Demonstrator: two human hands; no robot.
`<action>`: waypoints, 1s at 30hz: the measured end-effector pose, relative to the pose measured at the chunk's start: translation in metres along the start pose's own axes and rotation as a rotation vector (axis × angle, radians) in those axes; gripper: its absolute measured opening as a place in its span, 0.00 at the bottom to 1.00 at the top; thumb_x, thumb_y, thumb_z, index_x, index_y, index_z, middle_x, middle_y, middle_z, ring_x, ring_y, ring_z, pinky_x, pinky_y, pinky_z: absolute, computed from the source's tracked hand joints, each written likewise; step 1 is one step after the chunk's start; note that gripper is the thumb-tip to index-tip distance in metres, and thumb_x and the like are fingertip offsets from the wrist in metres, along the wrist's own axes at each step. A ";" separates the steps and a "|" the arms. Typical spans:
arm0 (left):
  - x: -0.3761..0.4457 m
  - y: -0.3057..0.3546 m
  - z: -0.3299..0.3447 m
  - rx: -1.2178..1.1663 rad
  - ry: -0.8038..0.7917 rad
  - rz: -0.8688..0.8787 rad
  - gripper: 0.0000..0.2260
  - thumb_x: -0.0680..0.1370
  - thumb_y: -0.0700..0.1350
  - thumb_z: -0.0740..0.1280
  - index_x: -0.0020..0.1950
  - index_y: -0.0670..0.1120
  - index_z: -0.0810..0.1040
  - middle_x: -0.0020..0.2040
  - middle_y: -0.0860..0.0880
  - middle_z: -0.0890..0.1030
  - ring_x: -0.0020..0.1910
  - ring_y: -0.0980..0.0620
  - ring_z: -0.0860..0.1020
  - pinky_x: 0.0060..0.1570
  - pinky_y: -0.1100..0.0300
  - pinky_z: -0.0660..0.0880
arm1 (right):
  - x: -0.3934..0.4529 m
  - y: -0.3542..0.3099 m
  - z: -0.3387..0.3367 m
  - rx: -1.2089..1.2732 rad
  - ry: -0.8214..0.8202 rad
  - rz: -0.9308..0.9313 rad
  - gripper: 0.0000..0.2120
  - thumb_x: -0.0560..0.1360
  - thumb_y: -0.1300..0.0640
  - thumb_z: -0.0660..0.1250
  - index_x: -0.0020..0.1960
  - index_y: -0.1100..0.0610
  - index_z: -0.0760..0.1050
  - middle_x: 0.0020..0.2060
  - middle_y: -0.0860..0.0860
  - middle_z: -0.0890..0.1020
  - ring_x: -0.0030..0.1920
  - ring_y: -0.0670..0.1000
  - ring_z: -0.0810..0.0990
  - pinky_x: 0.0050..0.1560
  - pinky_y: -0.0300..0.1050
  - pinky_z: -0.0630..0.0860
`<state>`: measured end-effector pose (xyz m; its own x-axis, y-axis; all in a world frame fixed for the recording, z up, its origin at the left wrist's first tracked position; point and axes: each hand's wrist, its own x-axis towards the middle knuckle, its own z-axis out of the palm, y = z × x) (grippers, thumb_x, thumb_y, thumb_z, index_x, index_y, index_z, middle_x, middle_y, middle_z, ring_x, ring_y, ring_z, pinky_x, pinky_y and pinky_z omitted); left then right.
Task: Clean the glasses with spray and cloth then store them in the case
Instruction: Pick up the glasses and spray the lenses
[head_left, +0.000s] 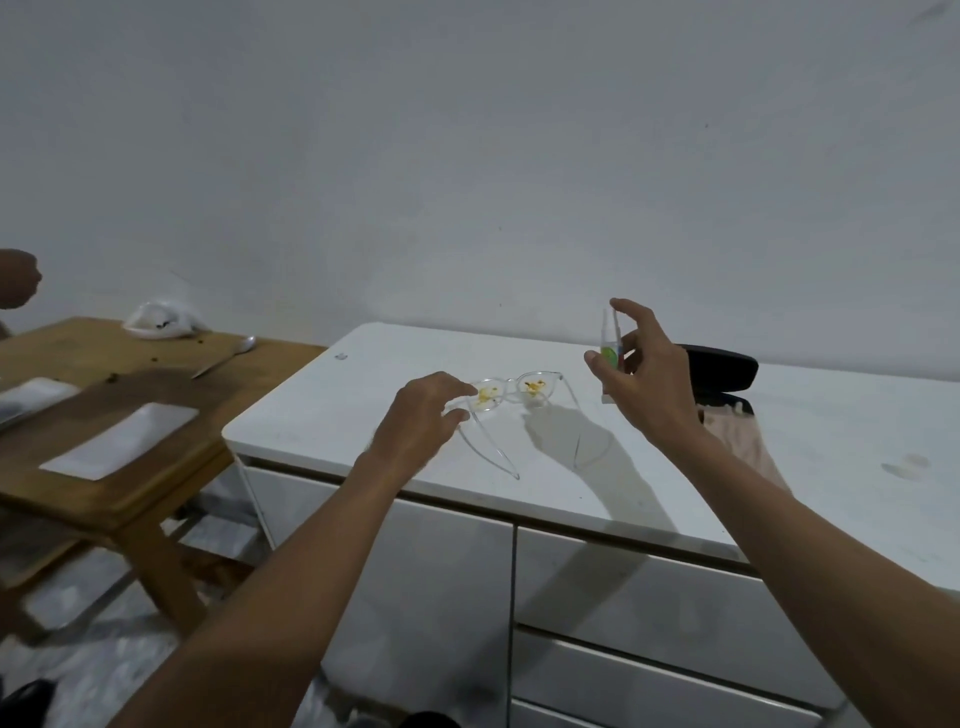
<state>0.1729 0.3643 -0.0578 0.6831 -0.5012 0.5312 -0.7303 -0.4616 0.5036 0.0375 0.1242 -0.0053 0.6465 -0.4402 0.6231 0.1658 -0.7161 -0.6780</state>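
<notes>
A white desk (675, 467) fills the middle and right of the frame, with a wooden desk (78, 374) at the left. At the right, an open black case (722, 370) lies on the white desk beside a beige cloth (737, 436). The left hand (421, 415) pinches the clear glasses (514, 395), stained yellow, at centre frame. The right hand (644, 374) closes its grip around the small spray bottle (609, 353), held upright above the white desk.

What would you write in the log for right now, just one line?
left hand: pinches clear glasses | lenses: yellow smears | right hand: holds spray bottle upright | black case: open, behind | cloth: untouched
</notes>
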 end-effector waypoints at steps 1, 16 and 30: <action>0.000 0.000 0.002 0.004 0.026 0.002 0.13 0.74 0.37 0.75 0.57 0.45 0.85 0.55 0.48 0.85 0.52 0.48 0.83 0.53 0.50 0.81 | 0.000 0.001 -0.001 -0.001 0.000 0.001 0.28 0.75 0.59 0.73 0.73 0.49 0.70 0.37 0.47 0.75 0.28 0.39 0.78 0.39 0.49 0.83; 0.019 -0.005 0.021 -0.047 0.123 -0.050 0.09 0.75 0.35 0.73 0.53 0.42 0.87 0.51 0.45 0.87 0.49 0.48 0.85 0.53 0.53 0.81 | 0.000 0.028 -0.006 -0.025 0.002 0.028 0.28 0.74 0.56 0.74 0.72 0.48 0.71 0.37 0.48 0.77 0.37 0.54 0.79 0.48 0.58 0.82; 0.046 0.010 0.017 -0.580 0.386 -0.352 0.06 0.72 0.32 0.75 0.47 0.39 0.87 0.38 0.45 0.86 0.35 0.49 0.85 0.44 0.54 0.84 | -0.019 0.046 -0.009 -0.053 -0.039 0.120 0.25 0.78 0.61 0.67 0.72 0.46 0.70 0.31 0.50 0.70 0.29 0.51 0.73 0.30 0.53 0.83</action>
<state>0.1970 0.3241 -0.0396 0.9058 -0.0572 0.4199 -0.4222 -0.0368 0.9058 0.0263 0.0946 -0.0452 0.6879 -0.5041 0.5222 0.0463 -0.6875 -0.7247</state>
